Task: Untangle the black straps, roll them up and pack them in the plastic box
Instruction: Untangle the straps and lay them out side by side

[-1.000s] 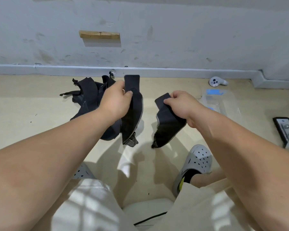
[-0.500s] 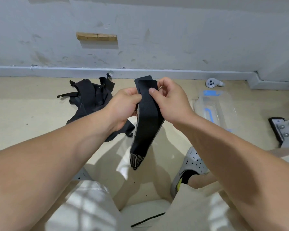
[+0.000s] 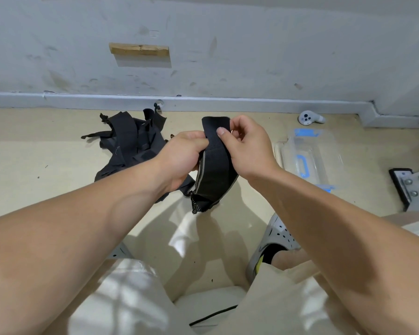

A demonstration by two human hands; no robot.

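- Fingers point(image 3: 240, 125) of the right hand point(image 3: 250, 151) were curled, with the thumb pressed flat on the face of the held strap point(image 3: 215, 170) near its upper end. The hand pinched the band between thumb and fingers.
- Fingers point(image 3: 198, 141) of the left hand point(image 3: 183, 157) were curled round the left edge of the same strap, gripping it just beside the right thumb.
- The held strap was a wide black band, raised off the floor point(image 3: 34, 153) between the two hands. Its top end stood just above the right thumb. The rest hung down to a fringed tip, and a pale grey border showed along its left edge.
- A tangled pile of straps point(image 3: 131, 146) lay on the floor beyond the left hand, near the baseboard point(image 3: 228, 102) and apart from the held strap.
- The plastic box point(image 3: 324, 151), clear with blue fittings, sat on the floor to the right of the right hand, not touching the strap. Whether it held anything could not be told.
- A white controller point(image 3: 310, 118) lay beyond the box, against the baseboard.
- A metal plate point(image 3: 416, 184) with bolt heads lay at the right edge of the view.
- A grey perforated shoe point(image 3: 273, 240) showed below the right forearm.
- A wooden block point(image 3: 139, 49) was fixed on the grey wall point(image 3: 276, 44).
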